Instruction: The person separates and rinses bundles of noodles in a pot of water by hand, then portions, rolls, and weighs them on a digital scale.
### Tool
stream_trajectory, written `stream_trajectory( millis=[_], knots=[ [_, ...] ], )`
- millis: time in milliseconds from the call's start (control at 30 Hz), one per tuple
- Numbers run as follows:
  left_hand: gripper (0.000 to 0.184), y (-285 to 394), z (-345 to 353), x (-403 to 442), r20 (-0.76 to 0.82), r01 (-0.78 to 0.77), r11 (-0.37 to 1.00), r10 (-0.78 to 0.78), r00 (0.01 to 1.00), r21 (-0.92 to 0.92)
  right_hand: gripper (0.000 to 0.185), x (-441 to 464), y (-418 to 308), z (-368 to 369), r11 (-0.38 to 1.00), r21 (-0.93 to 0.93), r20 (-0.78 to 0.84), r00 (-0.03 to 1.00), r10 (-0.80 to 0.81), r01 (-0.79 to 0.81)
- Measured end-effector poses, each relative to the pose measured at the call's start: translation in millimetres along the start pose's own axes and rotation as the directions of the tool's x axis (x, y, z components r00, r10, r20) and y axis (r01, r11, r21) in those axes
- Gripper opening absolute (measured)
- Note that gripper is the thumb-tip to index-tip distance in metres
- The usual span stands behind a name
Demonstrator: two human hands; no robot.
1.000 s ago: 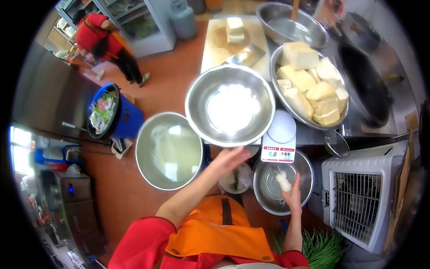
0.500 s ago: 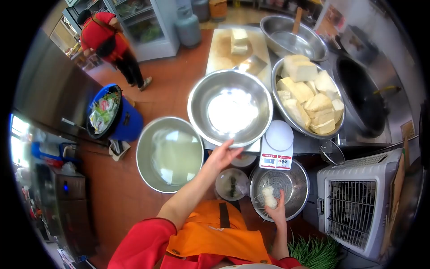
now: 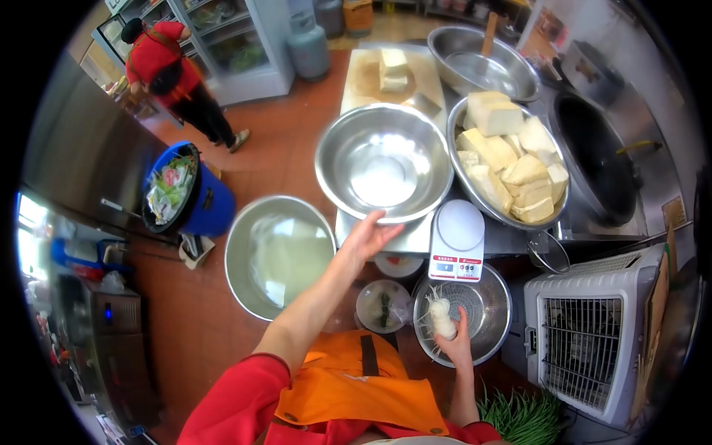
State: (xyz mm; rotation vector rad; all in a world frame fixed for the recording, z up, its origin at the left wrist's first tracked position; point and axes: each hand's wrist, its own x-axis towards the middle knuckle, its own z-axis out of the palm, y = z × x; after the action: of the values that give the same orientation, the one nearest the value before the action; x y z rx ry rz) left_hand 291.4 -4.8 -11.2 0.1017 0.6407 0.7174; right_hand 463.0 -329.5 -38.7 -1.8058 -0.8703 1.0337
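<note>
My left hand grips the near rim of a wide steel bowl, which has nothing in it but bright reflections. That bowl covers the near part of the cutting board. Over a perforated steel basin, my right hand is closed around a white stalk bundle with stringy roots, possibly scallion whites. A white kitchen scale stands between my hands, on the counter edge above the basin.
Tofu blocks fill a steel bowl at right. A large pot of cloudy liquid stands left, beyond it a blue waste bin. A grey machine with a grille sits lower right, near green stalks. Another person stands far left.
The steel bowl in my left hand has shifted slightly away from me. My right hand has turned and moved a little left, so the bundle's roots point upward and left.
</note>
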Motion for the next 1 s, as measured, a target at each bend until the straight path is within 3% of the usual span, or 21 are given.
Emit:
stream_trajectory(
  millis=[733,833,1000],
  knots=[
    [0.037,42.9,19.9,69.9,-0.093,-0.041,0.997,0.047,0.995,0.07,0.095,-3.0,2.8,-2.7,0.999,-0.035,-0.024,1.0,-0.019,0.018],
    [0.034,52.5,23.2,75.5,-0.107,-0.022,0.995,0.033,0.994,0.097,0.101,3.1,4.2,-7.8,1.0,0.005,-0.068,0.997,-0.028,0.029],
    [0.032,64.7,22.2,85.2,-0.077,-0.01,0.99,0.021,0.997,0.144,0.109,30.9,-1.5,-35.0,0.903,0.373,-0.025,0.97,0.24,-0.214]
  ],
)
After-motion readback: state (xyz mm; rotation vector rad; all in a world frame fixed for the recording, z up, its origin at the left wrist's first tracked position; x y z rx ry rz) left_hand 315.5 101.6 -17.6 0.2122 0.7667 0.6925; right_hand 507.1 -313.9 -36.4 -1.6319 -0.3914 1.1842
